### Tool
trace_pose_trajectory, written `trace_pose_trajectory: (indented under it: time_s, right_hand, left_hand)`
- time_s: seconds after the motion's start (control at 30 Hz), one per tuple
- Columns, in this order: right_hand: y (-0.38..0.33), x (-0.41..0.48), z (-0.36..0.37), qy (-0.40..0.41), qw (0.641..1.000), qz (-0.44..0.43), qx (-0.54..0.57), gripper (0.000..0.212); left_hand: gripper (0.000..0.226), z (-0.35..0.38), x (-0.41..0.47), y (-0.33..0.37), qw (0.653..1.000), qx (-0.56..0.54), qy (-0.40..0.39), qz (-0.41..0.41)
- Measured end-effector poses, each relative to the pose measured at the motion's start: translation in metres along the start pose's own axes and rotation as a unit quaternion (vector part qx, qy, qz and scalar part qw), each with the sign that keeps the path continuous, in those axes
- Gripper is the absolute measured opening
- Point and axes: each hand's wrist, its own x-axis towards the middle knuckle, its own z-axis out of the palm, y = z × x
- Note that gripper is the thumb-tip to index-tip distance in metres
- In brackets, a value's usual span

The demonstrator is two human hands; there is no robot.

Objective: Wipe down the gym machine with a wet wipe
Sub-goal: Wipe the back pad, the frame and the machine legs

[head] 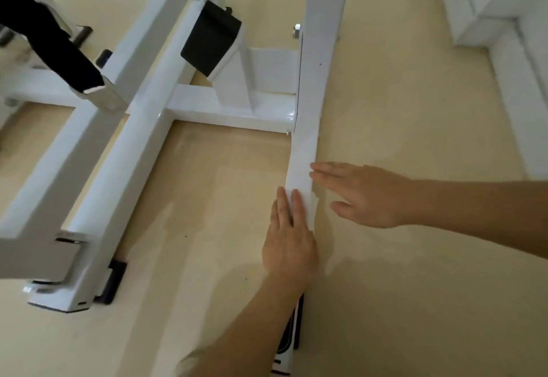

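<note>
My 2 hands lie flat, fingers straight, gripping nothing. Left hand (289, 246) presses what looks like the wet wipe (307, 200), white on white, onto the gym machine's floor rail (308, 94). Right hand (364, 195) touches its right edge. I'd press evenly and stroke lengthwise.

- Wipe (307, 204): white on the white bar (314, 80), so its outline is mostly lost. Only a ragged edge shows, beside the right hand (361, 195). How far it runs up the bar: cannot tell.
- The part of the wipe beneath the left hand (289, 246) is covered.
- Bar, near stretch: hidden under the left palm and forearm. Only a slice of its black foot (292, 335) shows.
- Bar, top: cut by the upper edge.
- Frame (142, 127): runs off the left and top edges.
- Black pad (26, 5), top-left corner: cropped and blurred.
- Forearms: left cropped at the bottom edge, right at the right edge.
- White furniture (486, 5), upper right: smeared and cropped, kind unclear.
- Dark specks (186, 236) on the floor (400, 109): too small to identify.
</note>
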Motion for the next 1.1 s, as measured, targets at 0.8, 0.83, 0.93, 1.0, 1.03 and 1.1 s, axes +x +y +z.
trace_pose_trajectory:
  time_s: [0.8, 0.83, 0.93, 1.0, 1.03, 1.1]
  right_hand:
    - [-0.052, 0.056, 0.112, 0.262, 0.957, 0.018, 0.123, 0.06]
    - [-0.052, 0.052, 0.117, 0.254, 0.96, -0.008, 0.119, 0.058]
    - [-0.017, 0.073, 0.094, 0.274, 0.953, 0.029, 0.125, 0.062]
    - [0.008, 0.1, 0.068, 0.266, 0.951, 0.079, 0.138, 0.065]
    - [0.017, 0.112, 0.056, 0.244, 0.955, 0.095, 0.138, 0.062]
    - [0.025, 0.132, 0.038, 0.203, 0.964, 0.118, 0.127, 0.058]
  left_hand:
    - [0.051, -0.047, 0.013, -0.025, 0.955, -0.284, -0.043, -0.073]
    - [0.051, -0.047, 0.013, -0.027, 0.955, -0.284, -0.046, -0.073]
    - [0.052, -0.047, 0.017, -0.027, 0.957, -0.273, -0.063, -0.069]
    - [0.053, -0.052, 0.027, -0.022, 0.958, -0.273, -0.064, -0.057]
    - [0.053, -0.054, 0.033, -0.019, 0.958, -0.274, -0.061, -0.05]
    - [0.054, -0.058, 0.048, -0.012, 0.959, -0.276, -0.053, -0.033]
